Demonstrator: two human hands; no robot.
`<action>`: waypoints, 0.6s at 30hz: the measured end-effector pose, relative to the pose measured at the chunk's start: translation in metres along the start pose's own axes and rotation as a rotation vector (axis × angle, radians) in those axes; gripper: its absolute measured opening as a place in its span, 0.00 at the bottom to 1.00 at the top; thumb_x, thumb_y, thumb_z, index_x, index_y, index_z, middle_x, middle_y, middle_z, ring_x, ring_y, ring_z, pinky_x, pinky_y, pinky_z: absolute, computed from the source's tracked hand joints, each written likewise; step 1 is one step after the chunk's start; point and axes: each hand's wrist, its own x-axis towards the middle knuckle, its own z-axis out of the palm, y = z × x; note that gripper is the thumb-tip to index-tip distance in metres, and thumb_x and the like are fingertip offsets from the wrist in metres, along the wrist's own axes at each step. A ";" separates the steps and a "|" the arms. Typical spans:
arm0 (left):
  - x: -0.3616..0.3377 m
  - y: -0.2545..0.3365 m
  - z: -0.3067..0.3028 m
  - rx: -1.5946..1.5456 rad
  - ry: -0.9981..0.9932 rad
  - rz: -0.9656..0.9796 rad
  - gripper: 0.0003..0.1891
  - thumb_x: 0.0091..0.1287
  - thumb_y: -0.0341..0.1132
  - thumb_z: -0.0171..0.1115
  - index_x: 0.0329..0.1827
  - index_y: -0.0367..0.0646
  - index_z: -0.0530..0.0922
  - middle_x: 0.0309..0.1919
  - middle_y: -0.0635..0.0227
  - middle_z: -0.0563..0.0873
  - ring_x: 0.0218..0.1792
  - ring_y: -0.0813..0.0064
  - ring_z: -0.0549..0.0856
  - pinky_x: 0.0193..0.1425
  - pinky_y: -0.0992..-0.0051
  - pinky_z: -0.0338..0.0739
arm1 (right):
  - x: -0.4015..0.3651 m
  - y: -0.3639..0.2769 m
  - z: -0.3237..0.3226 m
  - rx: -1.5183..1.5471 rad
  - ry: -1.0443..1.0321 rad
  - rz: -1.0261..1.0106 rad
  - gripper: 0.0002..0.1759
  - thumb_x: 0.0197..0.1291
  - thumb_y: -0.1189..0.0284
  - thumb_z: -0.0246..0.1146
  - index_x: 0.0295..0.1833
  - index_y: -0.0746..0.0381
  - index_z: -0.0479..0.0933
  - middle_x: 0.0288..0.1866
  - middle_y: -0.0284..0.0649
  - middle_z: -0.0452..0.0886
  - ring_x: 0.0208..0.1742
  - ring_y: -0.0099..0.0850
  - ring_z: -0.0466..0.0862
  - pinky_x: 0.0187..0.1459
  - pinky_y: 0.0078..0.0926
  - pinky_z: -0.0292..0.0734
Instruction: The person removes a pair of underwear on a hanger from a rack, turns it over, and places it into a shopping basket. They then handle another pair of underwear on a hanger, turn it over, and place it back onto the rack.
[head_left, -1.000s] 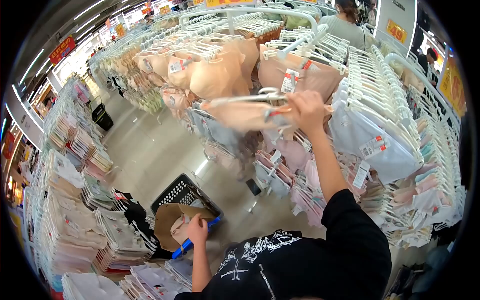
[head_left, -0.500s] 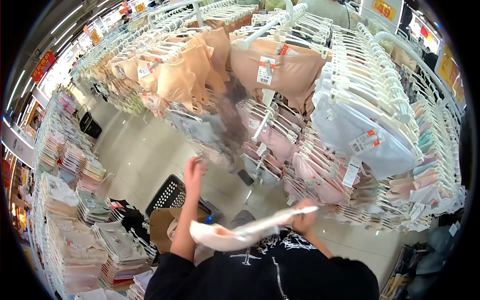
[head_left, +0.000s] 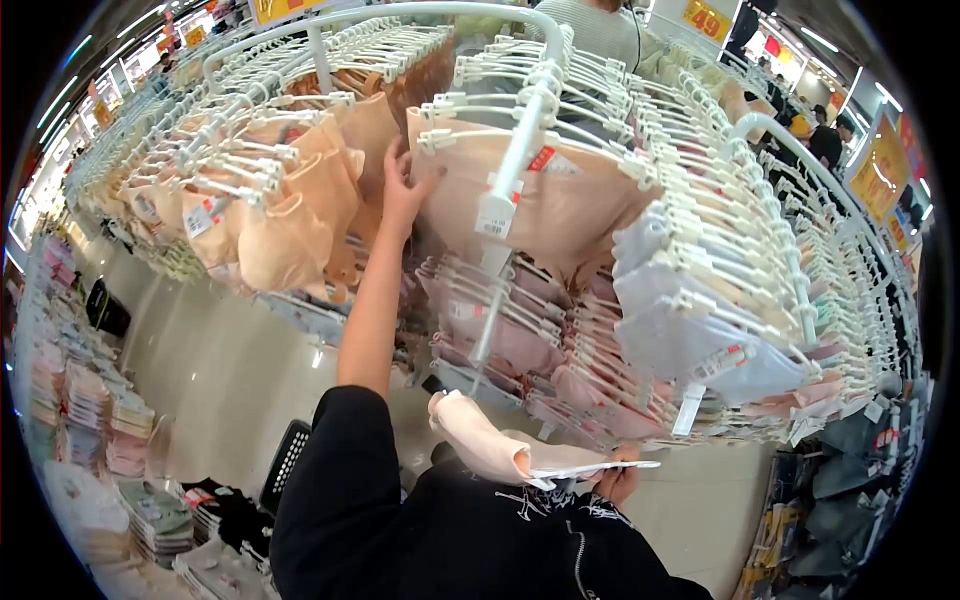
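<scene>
White plastic fills the upper half: a round display rack point(head_left: 527, 125) of smooth tubular rails runs from 10 to 3 o'clock, packed with thin clip hangers. Soft, moulded garments hang from it in colour groups. There are peach bras point(head_left: 290, 235) at 10 o'clock, a broad beige bra point(head_left: 570, 205) at 12 and pale grey-blue ones point(head_left: 690, 335) at 3, with pink ones point(head_left: 510, 340) near the centre. A glossy tiled floor point(head_left: 225, 360) shows at 8 o'clock, and on it is the perforated corner of a black basket point(head_left: 290, 460) at 7. Low at 6 o'clock, close to the person's black top, lies a pale pink bra point(head_left: 480, 445) with smooth, rounded, padded cups on a flat white hanger point(head_left: 605, 466). The right hand point(head_left: 622, 484) is closed around its hanger end. The left hand point(head_left: 405, 185) is raised on a bare forearm at 11 o'clock, fingers stretched out and gripping nothing, laid against the edge of the beige bra. A small white price tag point(head_left: 495, 215) dangles just beside it.
</scene>
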 end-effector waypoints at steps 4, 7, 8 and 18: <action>-0.028 0.023 0.002 -0.011 -0.064 -0.042 0.26 0.45 0.31 0.71 0.49 0.39 0.72 0.40 0.68 0.79 0.41 0.78 0.78 0.47 0.77 0.73 | -0.009 0.004 0.023 0.013 -0.084 0.144 0.06 0.56 0.74 0.55 0.27 0.61 0.69 0.24 0.37 0.69 0.26 0.30 0.69 0.31 0.27 0.61; -0.060 0.042 0.006 0.099 -0.128 0.035 0.29 0.42 0.36 0.73 0.49 0.38 0.73 0.39 0.64 0.80 0.42 0.72 0.79 0.48 0.72 0.73 | 0.001 0.000 0.042 -0.016 -0.155 0.202 0.05 0.53 0.75 0.58 0.28 0.61 0.70 0.23 0.38 0.70 0.27 0.32 0.69 0.32 0.27 0.61; -0.068 0.046 0.006 0.179 -0.212 0.105 0.32 0.40 0.38 0.74 0.51 0.39 0.73 0.42 0.61 0.79 0.45 0.65 0.77 0.52 0.68 0.70 | 0.004 -0.002 0.050 -0.026 -0.153 0.221 0.05 0.51 0.74 0.59 0.27 0.61 0.71 0.23 0.38 0.70 0.27 0.34 0.70 0.33 0.29 0.62; -0.079 0.058 0.012 0.044 -0.570 0.103 0.35 0.45 0.35 0.73 0.56 0.35 0.67 0.48 0.60 0.76 0.48 0.70 0.77 0.52 0.73 0.70 | 0.026 -0.005 0.116 -0.126 -0.325 -0.029 0.15 0.64 0.62 0.51 0.32 0.63 0.70 0.25 0.36 0.68 0.22 0.22 0.68 0.22 0.17 0.61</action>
